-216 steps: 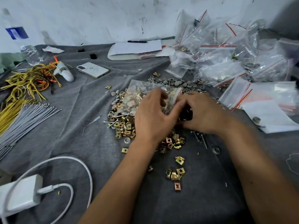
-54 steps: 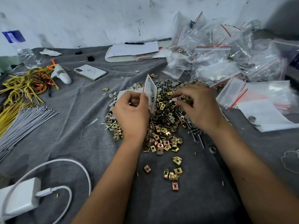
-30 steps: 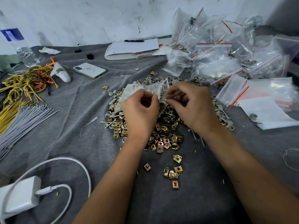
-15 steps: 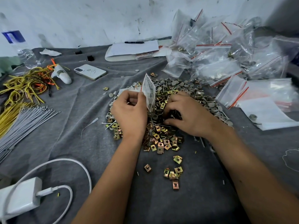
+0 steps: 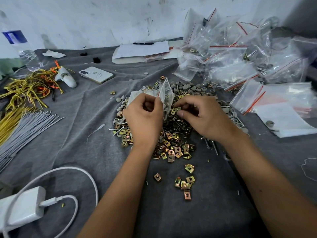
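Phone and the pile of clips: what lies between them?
In the head view, mostly bare grey cloth lies between the phone and the pile of clips, with one stray gold clip on it.

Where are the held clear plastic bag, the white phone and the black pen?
clear plastic bag (image 5: 166, 94): head view, its upper half.
white phone (image 5: 96, 75): head view, middle of its back.
black pen (image 5: 143, 43): head view, middle of its barrel.

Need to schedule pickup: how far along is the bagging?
Done: filled bags heaped far right. In hand: left hand pinches a small bag, right hand reaches into the pile. Left: plenty; clips, caps and screws lie loose there.
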The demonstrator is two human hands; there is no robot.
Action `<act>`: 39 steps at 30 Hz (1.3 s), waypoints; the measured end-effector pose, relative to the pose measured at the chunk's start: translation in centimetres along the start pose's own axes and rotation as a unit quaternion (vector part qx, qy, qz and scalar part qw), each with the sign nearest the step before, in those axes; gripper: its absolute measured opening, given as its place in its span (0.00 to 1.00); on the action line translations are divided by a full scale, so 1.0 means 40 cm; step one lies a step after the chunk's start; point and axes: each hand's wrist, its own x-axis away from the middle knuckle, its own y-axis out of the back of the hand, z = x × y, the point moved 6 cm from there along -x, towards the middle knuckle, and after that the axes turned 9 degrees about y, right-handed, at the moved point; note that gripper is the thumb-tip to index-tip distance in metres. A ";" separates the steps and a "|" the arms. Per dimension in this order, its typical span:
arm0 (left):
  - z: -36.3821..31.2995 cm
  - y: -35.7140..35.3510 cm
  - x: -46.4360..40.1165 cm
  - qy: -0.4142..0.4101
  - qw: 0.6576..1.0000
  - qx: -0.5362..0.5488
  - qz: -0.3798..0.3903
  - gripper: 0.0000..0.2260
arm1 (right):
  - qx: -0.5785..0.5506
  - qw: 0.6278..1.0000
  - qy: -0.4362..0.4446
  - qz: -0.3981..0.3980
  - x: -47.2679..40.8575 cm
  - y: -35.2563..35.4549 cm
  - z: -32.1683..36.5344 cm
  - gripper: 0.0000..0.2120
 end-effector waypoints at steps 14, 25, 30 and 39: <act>0.015 0.016 -0.011 0.061 0.997 0.036 -0.033 0.07 | -0.031 0.993 0.019 0.116 0.007 -0.040 0.019 0.04; 0.016 0.019 -0.013 0.059 0.997 0.039 -0.032 0.07 | 0.013 0.994 0.052 0.091 0.004 -0.039 0.039 0.10; 0.024 0.028 -0.023 0.067 0.996 0.049 -0.042 0.07 | 0.001 0.976 0.129 0.173 0.011 -0.074 0.100 0.10; 0.026 0.027 -0.023 0.070 0.996 0.040 -0.039 0.08 | 0.107 0.943 0.119 0.293 0.024 -0.125 0.124 0.11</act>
